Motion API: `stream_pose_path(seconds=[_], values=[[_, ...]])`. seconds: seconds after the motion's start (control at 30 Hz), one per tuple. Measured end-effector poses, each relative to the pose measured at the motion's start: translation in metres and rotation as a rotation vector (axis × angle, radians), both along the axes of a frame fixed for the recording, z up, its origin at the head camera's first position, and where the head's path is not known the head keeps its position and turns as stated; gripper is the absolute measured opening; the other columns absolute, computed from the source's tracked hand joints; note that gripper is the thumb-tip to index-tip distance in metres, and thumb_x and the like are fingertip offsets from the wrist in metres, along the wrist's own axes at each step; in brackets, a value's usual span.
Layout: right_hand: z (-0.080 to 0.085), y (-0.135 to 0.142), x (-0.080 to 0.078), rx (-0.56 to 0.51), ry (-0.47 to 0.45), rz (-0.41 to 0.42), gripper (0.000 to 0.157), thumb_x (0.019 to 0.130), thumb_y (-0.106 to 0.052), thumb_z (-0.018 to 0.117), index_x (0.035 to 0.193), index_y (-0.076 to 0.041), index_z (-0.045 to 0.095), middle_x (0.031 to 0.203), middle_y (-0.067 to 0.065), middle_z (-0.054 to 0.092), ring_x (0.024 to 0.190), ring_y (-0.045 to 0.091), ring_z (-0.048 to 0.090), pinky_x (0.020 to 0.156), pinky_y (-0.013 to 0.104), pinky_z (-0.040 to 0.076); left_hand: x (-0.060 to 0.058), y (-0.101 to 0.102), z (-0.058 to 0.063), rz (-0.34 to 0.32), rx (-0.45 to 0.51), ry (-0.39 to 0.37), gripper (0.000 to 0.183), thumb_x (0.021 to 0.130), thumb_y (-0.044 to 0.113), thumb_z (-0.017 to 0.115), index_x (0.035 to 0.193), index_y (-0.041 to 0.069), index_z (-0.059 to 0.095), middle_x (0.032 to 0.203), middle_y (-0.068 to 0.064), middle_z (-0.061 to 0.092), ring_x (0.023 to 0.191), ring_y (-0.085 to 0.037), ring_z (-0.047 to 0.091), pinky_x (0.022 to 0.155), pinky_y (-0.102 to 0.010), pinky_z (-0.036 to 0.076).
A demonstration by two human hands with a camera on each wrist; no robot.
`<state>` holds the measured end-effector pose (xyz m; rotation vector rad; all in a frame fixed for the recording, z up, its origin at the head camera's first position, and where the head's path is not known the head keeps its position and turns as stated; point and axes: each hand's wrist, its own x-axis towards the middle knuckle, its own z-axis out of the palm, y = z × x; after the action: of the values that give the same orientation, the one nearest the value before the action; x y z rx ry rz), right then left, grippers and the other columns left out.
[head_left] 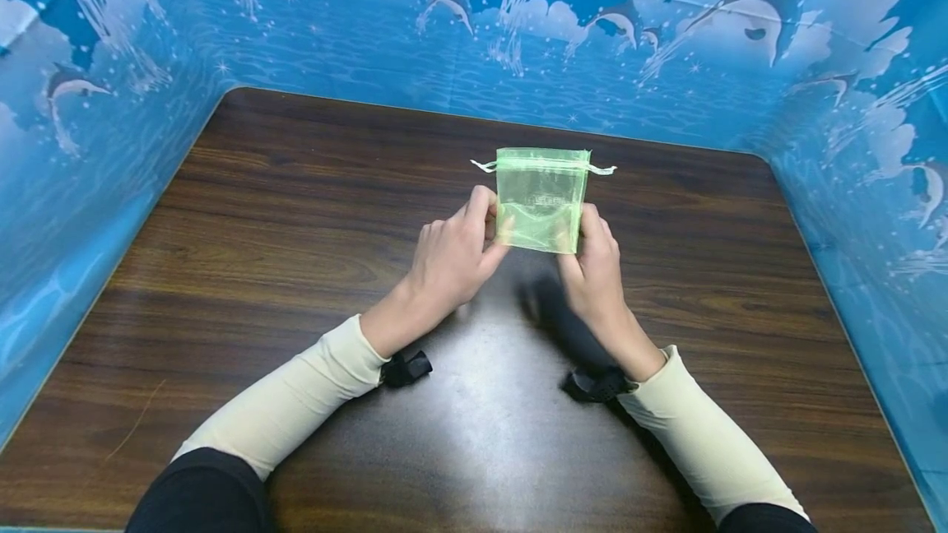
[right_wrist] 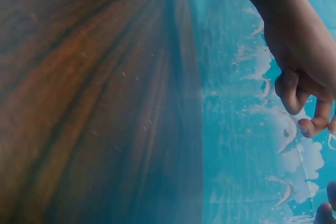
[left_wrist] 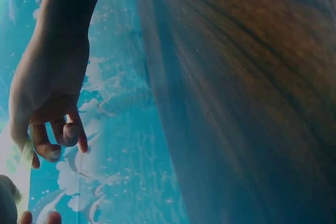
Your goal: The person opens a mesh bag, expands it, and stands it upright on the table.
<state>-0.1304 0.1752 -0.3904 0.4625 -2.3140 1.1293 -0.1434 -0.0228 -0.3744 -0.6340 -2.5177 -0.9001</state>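
A small sheer green drawstring pouch is held up above the table, its pale cords sticking out at both sides near the top. My left hand pinches its lower left edge, the thumb showing through the thin fabric. The lower right edge is pinched by my right hand. In the left wrist view the left hand has its fingers bent, and a bit of the green pouch shows beside them. The right wrist view has the right hand with curled fingers; the pouch is mostly out of that frame.
The dark wood-grain table spreads under both arms. A blue cloth backdrop printed with dolphins stands around its back and sides. Black straps sit at the wrists over pale sleeves. A thin light strand lies at the front left.
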Motion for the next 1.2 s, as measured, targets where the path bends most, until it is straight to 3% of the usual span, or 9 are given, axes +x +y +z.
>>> stream_pose_path(seconds=[0.17,0.33,0.43,0.53,0.67,0.8,1.0,1.1,1.2], values=[[0.003,0.001,-0.001,-0.046,-0.044,0.027,0.035,0.101,-0.011,0.068,0.130,0.005,0.055,0.106,0.021,0.068,0.091,0.031,0.070,0.074,0.039,0.054,0.005,0.004,-0.002,-0.013,-0.009,0.043,0.018,0.098,0.017,0.064,0.105,0.008,0.051,0.075,-0.001,0.059,0.046,-0.019,0.048,0.042,-0.036,0.037],[0.000,0.003,-0.003,-0.022,0.031,0.050,0.030,0.103,-0.020,0.065,0.111,0.008,0.070,0.098,0.023,0.075,0.094,0.038,0.073,0.101,0.045,0.053,0.009,0.008,-0.006,-0.025,-0.019,0.132,0.015,0.098,0.015,0.062,0.100,0.008,0.050,0.069,-0.001,0.052,0.042,-0.016,0.042,0.039,-0.034,0.033],[0.000,0.004,-0.005,-0.010,0.076,0.068,0.054,0.111,-0.036,0.051,0.090,0.005,0.078,0.084,0.021,0.077,0.092,0.040,0.074,0.117,0.051,0.042,0.009,0.008,-0.006,-0.022,-0.019,0.183,0.015,0.094,0.012,0.063,0.096,0.008,0.048,0.068,-0.001,0.048,0.042,-0.015,0.038,0.038,-0.034,0.032],[0.000,0.004,-0.005,-0.007,0.084,0.071,0.070,0.112,-0.045,0.040,0.075,0.001,0.078,0.067,0.015,0.073,0.080,0.036,0.074,0.118,0.051,0.041,0.008,0.008,-0.005,-0.005,-0.015,0.219,0.016,0.092,0.010,0.062,0.093,0.009,0.046,0.066,-0.001,0.045,0.042,-0.014,0.037,0.038,-0.034,0.031],[0.000,0.005,-0.004,-0.056,0.084,0.051,0.058,0.113,-0.027,0.043,0.077,0.004,0.076,0.069,0.018,0.073,0.081,0.036,0.074,0.116,0.048,0.044,0.008,0.008,-0.004,0.001,-0.003,0.222,0.011,0.096,0.012,0.057,0.094,0.009,0.047,0.066,-0.001,0.049,0.041,-0.015,0.039,0.037,-0.033,0.031],[0.000,0.006,-0.005,-0.134,0.057,0.020,0.026,0.109,-0.008,0.051,0.106,0.009,0.070,0.090,0.024,0.072,0.081,0.023,0.068,0.088,0.028,0.054,0.006,0.004,0.000,-0.065,0.009,0.073,0.021,0.097,0.021,0.061,0.109,0.009,0.048,0.081,0.000,0.061,0.046,-0.018,0.047,0.044,-0.034,0.037],[0.003,0.007,-0.007,-0.194,0.056,0.018,0.018,0.104,-0.002,0.058,0.118,0.010,0.059,0.094,0.025,0.066,0.074,0.001,0.057,0.065,0.013,0.047,0.000,-0.005,0.015,-0.312,0.222,-0.426,0.055,0.102,0.037,0.061,0.146,0.015,0.034,0.122,-0.004,0.062,0.068,-0.020,0.060,0.063,-0.035,0.049],[0.004,0.006,-0.008,-0.191,0.040,0.045,0.023,0.102,-0.001,0.063,0.121,0.011,0.057,0.098,0.026,0.067,0.078,0.001,0.060,0.067,0.013,0.049,-0.002,-0.008,0.021,-0.390,0.377,-0.567,0.043,0.109,0.034,0.048,0.145,0.012,0.041,0.115,-0.011,0.065,0.071,-0.024,0.062,0.059,-0.033,0.050],[0.004,0.005,-0.008,-0.153,0.008,0.065,0.036,0.095,-0.001,0.073,0.125,0.010,0.055,0.102,0.024,0.069,0.081,0.002,0.061,0.068,0.014,0.048,-0.002,-0.008,0.024,-0.360,0.415,-0.554,0.032,0.113,0.029,0.043,0.132,0.007,0.056,0.089,-0.011,0.068,0.064,-0.024,0.058,0.051,-0.030,0.043]])
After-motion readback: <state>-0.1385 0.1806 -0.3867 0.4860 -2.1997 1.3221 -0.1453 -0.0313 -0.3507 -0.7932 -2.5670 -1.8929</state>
